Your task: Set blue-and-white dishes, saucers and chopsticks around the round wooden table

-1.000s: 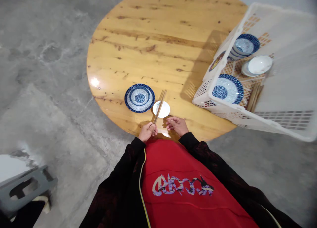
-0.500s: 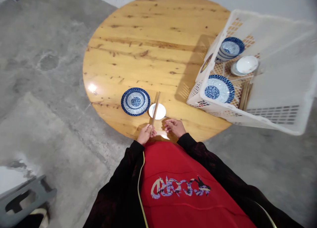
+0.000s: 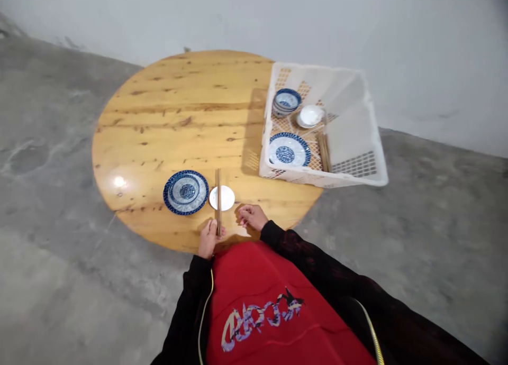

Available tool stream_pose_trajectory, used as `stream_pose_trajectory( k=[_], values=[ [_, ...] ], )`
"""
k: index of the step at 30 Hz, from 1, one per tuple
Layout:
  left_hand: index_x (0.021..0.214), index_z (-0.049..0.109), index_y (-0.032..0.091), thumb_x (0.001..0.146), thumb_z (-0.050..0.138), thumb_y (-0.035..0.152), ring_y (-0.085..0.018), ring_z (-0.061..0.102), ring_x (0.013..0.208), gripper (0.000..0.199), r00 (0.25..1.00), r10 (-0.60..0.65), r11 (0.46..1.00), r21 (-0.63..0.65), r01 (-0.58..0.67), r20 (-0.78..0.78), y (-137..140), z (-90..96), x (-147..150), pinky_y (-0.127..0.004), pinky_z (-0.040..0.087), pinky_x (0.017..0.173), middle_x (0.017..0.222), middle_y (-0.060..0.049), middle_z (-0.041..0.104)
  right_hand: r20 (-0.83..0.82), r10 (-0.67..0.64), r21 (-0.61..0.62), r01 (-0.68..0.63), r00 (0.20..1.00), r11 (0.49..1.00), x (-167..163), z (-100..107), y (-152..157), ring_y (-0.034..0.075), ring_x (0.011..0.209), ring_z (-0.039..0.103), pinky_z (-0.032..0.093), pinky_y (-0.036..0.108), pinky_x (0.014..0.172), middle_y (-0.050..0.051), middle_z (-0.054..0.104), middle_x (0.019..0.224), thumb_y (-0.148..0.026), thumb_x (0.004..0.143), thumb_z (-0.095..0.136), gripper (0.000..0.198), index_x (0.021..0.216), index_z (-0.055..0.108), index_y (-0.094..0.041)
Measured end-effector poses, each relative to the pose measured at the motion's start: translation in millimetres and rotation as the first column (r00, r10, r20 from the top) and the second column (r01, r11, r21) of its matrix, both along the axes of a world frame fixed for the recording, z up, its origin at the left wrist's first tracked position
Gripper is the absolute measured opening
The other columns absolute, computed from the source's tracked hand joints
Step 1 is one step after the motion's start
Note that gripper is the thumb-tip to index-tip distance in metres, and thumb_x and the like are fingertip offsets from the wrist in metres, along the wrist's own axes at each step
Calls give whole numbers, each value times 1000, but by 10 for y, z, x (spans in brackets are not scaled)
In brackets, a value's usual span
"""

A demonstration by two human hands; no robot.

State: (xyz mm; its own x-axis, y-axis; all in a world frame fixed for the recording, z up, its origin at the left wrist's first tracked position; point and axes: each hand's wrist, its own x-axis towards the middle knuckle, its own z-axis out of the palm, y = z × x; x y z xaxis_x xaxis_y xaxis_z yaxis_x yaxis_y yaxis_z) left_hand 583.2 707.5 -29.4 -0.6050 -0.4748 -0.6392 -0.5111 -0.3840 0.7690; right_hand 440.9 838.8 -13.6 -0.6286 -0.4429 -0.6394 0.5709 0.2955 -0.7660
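Note:
My left hand is closed on the lower end of a pair of chopsticks at the table's near edge. The chopsticks point away from me across the left part of a small white dish; whether they touch it I cannot tell. My right hand is to the right of the dish's near side, its fingers loosely bent and a little apart, with nothing visible in them. Left of the dish lies a blue-and-white plate with a smaller blue-patterned bowl or dish on it.
A white plastic crate stands on the right of the round wooden table. Inside it are stacked blue-and-white bowls, white dishes, a blue-rimmed plate and more chopsticks. A pale wall rises behind.
The camera view has tilted up and shifted, so more wall shows. The chopsticks have turned from slanting to nearly straight ahead over the dish. My right hand stays near the dish.

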Motion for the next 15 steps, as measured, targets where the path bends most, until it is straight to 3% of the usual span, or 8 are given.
stream_pose_trajectory(
  k=[3, 9, 15],
  values=[
    [83, 57, 18, 78, 59, 78, -18, 67, 61, 60, 999, -26, 1000, 7, 25, 24, -44, -15, -51, -28, 50, 56, 72, -5, 70, -4, -16, -5, 16, 1000, 1000, 10, -9, 1, 10, 38, 57, 45, 17, 35, -4, 61, 52, -18, 70, 66, 7, 69, 59, -18],
    [82, 58, 19, 83, 55, 75, -20, 67, 63, 57, 999, -47, 992, -120, 48, 8, -39, 26, -64, -30, 50, 58, 73, -6, 70, 0, -34, 17, 34, 999, 999, 52, 28, 67, 10, 39, 58, 45, 16, 36, -3, 62, 53, -16, 73, 64, 10, 67, 57, -18],
    [81, 57, 20, 78, 58, 76, -22, 69, 61, 57, 998, -58, 997, -44, 59, 33, -110, 42, -122, -30, 51, 55, 70, -6, 70, -11, -41, 33, 41, 999, 999, 146, 83, 42, 10, 38, 56, 43, 17, 37, -3, 60, 50, -19, 75, 67, 16, 64, 55, -18]
  ],
)
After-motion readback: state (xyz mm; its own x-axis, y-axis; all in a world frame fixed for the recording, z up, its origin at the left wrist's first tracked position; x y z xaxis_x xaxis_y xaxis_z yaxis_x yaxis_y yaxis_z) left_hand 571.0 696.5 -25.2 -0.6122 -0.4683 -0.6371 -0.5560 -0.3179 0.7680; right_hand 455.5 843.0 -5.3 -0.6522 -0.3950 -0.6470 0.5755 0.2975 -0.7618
